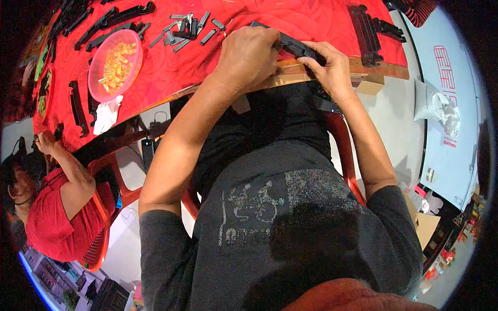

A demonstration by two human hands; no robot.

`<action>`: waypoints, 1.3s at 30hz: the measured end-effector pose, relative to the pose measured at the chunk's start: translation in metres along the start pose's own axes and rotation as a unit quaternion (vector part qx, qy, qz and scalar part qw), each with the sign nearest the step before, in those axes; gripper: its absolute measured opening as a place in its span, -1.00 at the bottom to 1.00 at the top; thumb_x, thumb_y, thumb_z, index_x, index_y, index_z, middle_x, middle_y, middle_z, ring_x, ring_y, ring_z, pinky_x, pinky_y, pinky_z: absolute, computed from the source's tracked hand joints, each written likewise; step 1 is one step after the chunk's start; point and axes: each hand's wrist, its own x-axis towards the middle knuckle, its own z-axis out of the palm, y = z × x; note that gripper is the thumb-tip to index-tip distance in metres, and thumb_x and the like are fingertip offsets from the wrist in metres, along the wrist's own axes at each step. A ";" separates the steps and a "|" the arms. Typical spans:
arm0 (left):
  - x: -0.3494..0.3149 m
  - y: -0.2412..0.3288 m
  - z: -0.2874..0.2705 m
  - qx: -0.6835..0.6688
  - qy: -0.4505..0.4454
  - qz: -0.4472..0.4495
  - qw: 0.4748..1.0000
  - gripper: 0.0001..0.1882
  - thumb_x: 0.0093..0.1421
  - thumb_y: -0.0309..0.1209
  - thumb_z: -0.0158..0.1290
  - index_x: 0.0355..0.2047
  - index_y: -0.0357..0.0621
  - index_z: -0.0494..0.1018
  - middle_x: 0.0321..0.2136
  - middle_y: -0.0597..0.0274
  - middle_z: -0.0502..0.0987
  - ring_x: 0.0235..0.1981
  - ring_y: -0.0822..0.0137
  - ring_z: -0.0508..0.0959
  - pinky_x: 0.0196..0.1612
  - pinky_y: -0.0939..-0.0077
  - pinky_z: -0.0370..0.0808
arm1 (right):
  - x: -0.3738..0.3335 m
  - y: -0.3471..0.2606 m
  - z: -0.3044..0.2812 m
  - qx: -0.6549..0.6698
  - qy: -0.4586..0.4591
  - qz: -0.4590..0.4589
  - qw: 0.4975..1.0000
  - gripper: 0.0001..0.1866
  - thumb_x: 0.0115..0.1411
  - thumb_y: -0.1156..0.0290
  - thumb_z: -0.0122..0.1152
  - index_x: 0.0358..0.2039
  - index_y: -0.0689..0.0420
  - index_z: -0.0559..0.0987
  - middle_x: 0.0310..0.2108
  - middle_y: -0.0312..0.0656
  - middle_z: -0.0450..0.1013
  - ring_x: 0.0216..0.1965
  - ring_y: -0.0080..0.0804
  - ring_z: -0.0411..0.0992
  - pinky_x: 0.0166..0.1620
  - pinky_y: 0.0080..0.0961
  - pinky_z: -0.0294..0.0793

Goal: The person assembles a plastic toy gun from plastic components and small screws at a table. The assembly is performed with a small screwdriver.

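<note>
At the near edge of the red-covered table (pixel 171 70), a long black plastic part (pixel 294 46) is held between my two hands. My left hand (pixel 249 54) closes over its left end, with the fingertips mostly hidden behind the hand. Around the right end wrap the thumb and fingers of my right hand (pixel 331 67). Beyond my left hand lies a loose heap of small black and grey pieces (pixel 189 31). Several similar long black parts (pixel 364 36) are lined up to the right of my right hand.
A pink bowl (pixel 93 89) of small amber pieces stands on the left, with crumpled white tissue (pixel 108 117) beside it. More black parts (pixel 111 20) lie farther back. A person in red (pixel 59 220) sits at the left. A large white panel (pixel 451 62) is at the right.
</note>
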 end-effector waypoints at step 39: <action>-0.007 0.012 0.013 0.030 -0.003 -0.053 0.998 -0.82 0.05 -0.33 0.02 -0.41 -0.11 0.55 -0.53 -0.08 0.55 -0.41 -0.07 0.58 -0.32 0.02 0.51 | 0.005 0.000 -0.004 0.027 -0.030 0.068 0.997 -0.64 -0.07 0.33 0.44 -0.19 0.05 0.65 -0.35 -0.14 0.53 -0.28 -0.28 0.53 -0.17 -0.46 0.48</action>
